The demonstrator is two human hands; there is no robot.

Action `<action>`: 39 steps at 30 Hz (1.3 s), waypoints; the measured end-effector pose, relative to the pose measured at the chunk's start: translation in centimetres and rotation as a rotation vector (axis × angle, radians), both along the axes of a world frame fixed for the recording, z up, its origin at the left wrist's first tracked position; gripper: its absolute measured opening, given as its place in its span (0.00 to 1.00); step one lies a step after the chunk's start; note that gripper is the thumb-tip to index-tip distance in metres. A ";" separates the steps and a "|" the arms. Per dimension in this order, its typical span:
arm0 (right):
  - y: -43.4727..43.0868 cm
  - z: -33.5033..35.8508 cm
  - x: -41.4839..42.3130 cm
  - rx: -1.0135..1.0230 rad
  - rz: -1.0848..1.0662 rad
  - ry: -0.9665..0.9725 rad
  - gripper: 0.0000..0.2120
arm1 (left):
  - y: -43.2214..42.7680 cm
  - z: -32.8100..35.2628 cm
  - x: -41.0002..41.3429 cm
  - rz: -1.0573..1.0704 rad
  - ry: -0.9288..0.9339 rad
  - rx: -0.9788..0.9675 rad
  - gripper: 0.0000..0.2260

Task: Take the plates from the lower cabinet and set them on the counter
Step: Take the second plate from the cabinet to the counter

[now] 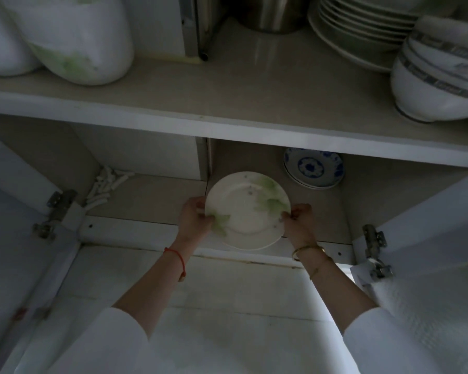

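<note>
**Q:** so where's the plate at?

**A:** Below the counter (254,98), in the open lower cabinet (152,195), at the front edge. Green-leaf plate (247,210), blue plates (314,168) behind it. My left hand (195,217) and right hand (299,221) each have fingers curled on its rim.

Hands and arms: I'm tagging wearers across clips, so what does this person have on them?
The left hand and right hand are ungloved. A red cord bracelet circles the left wrist, a gold bangle the right. Both arms wear white sleeves from mid-forearm up.
</note>
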State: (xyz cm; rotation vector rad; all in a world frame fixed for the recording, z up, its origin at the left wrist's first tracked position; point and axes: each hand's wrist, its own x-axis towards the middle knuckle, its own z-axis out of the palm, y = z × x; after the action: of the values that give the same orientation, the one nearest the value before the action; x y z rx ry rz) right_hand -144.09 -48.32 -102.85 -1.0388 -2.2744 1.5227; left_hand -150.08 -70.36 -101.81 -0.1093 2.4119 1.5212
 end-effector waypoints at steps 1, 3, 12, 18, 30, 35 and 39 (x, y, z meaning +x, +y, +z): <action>-0.4 0.7 0.7 -0.022 0.005 0.008 0.09 | -0.4 0.5 0.5 0.007 -0.021 0.016 0.12; -1.1 2.4 2.3 -0.054 0.035 0.015 0.13 | -1.3 2.2 2.2 0.060 -0.056 -0.006 0.16; -4.2 16.4 12.0 -0.158 0.099 -0.142 0.18 | -4.9 16.3 12.2 0.124 -0.159 0.000 0.21; -5.9 29.3 17.7 -0.199 0.102 -0.153 0.18 | -6.1 28.5 17.6 0.138 -0.152 0.027 0.19; -7.9 58.8 26.7 -0.248 0.050 -0.053 0.25 | -8.6 57.0 25.5 0.039 -0.075 0.092 0.18; -7.3 70.0 27.9 -0.260 0.012 0.085 0.23 | -7.8 67.2 25.0 0.001 0.028 0.137 0.20; -6.4 76.5 28.8 -0.286 -0.063 0.197 0.20 | -6.6 73.8 24.0 -0.120 0.087 0.189 0.20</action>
State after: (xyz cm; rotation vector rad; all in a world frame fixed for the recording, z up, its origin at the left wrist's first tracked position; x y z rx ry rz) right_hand -115.27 -54.69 -26.35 -0.9670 -1.9141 1.8718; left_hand -126.06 -76.99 -28.00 0.1418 2.2787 1.7193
